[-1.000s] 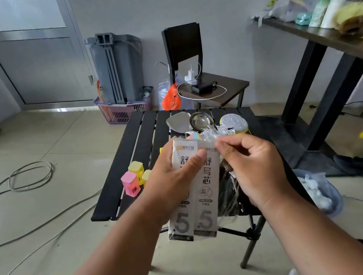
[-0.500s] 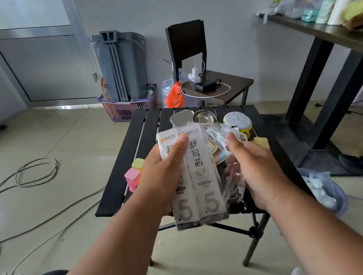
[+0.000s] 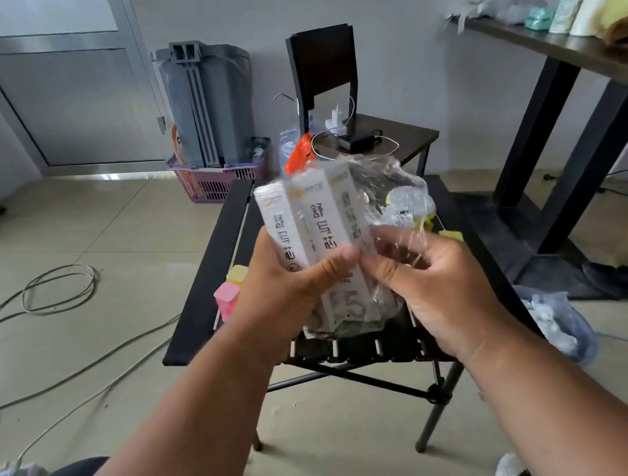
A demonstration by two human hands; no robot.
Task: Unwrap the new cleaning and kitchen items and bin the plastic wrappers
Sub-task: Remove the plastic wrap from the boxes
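I am looking down from the head camera at two bare hands working above the near edge of a black slatted table (image 3: 204,280). The left hand (image 3: 287,287) is closing around a bundle of three slim white boxes (image 3: 315,233), thumb pressing across their fronts about halfway down. The right hand (image 3: 430,281) is pinching a fold of the clear plastic wrapper (image 3: 383,190), which is ballooning loose off the right side of the boxes while its lower part is clinging around their bottom ends. I am judging the boxes to be light and stiff, safe to grip firmly by their flat faces; the film looks thin, crinkly and slippery, so it is best taken in a bunched pinch near the open end and drawn downward off the boxes. On the floor beside the table's right edge, a bag-lined bin (image 3: 565,325) is sitting with white scraps in it. Pink and yellow small items (image 3: 231,296) are resting near the table's left edge.
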